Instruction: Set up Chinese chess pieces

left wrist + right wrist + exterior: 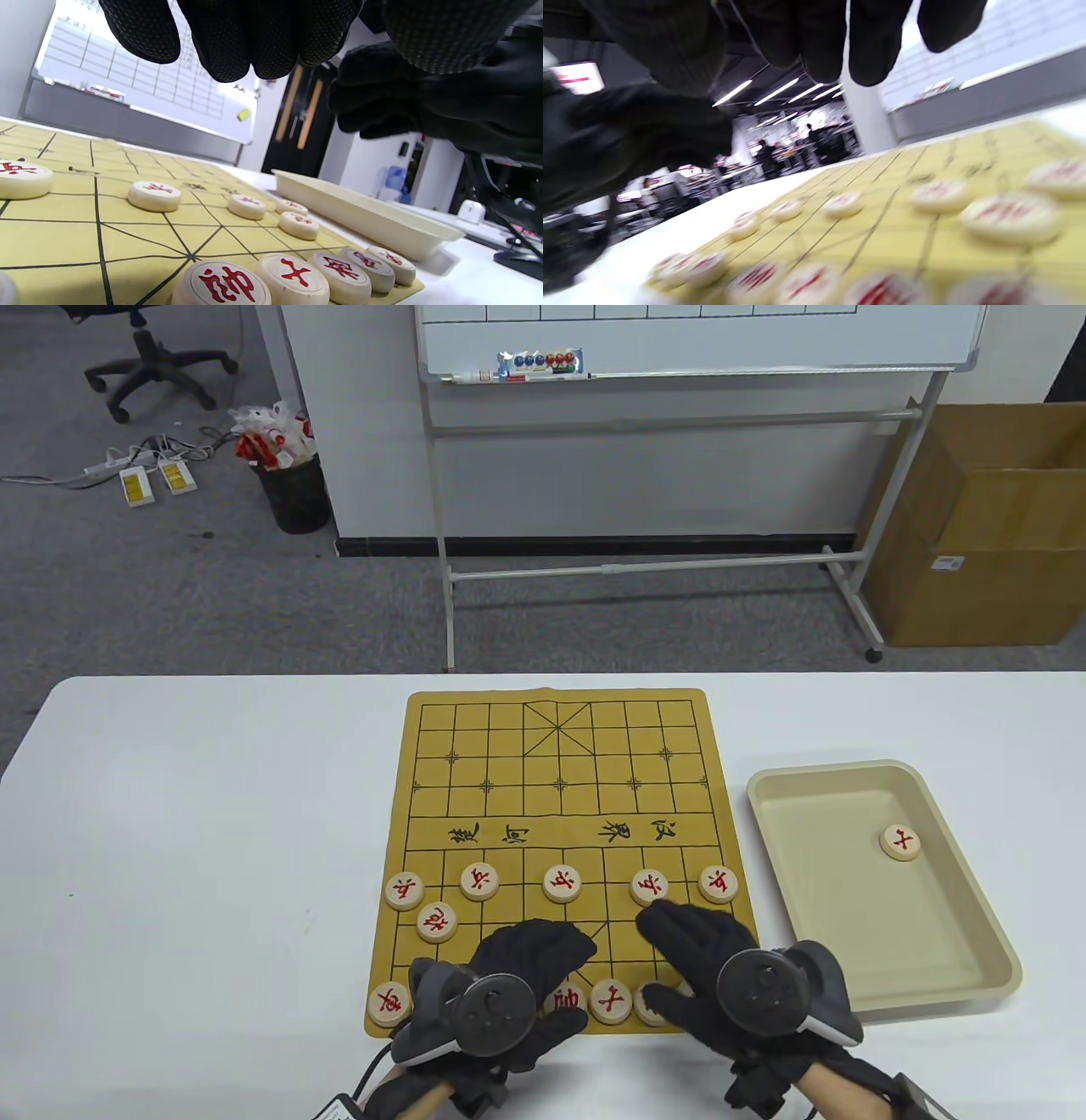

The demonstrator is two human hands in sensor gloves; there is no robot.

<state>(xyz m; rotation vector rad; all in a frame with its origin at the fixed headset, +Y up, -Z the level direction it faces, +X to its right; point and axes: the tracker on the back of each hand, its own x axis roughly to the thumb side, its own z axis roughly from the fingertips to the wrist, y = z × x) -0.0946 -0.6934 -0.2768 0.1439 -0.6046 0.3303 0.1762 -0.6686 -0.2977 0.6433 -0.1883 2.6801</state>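
Table view: both gloved hands hover low over the near edge of the yellow xiangqi board (pixel 560 780) on the white tabletop (pixel 212 831). The left hand (pixel 509 976) has its fingers loosely extended and together, holding nothing visible; the left wrist view shows the fingertips (pixel 220 42) hanging clear above the pieces. The right hand (pixel 713 976) is likewise loosely spread and empty as far as can be seen; whether its thumb touches the piece beneath it cannot be told. Between the two hands sit the red general piece (pixel 222 284), marked 帥, and a red advisor piece (pixel 609 1001), marked 士, touching in a tight row, probably awaiting spacing onto line crossings. Beyond the fingertips stands a row of five red soldier pieces (pixel 562 883), apparently already placed on their points; a red cannon piece (pixel 437 922) lies left of the left hand. Right of the right hand, the beige tray (pixel 976 976) holds one remaining red piece (pixel 900 841), likely the next pickup. Midboard river characters are legible as writing but not read with confidence.
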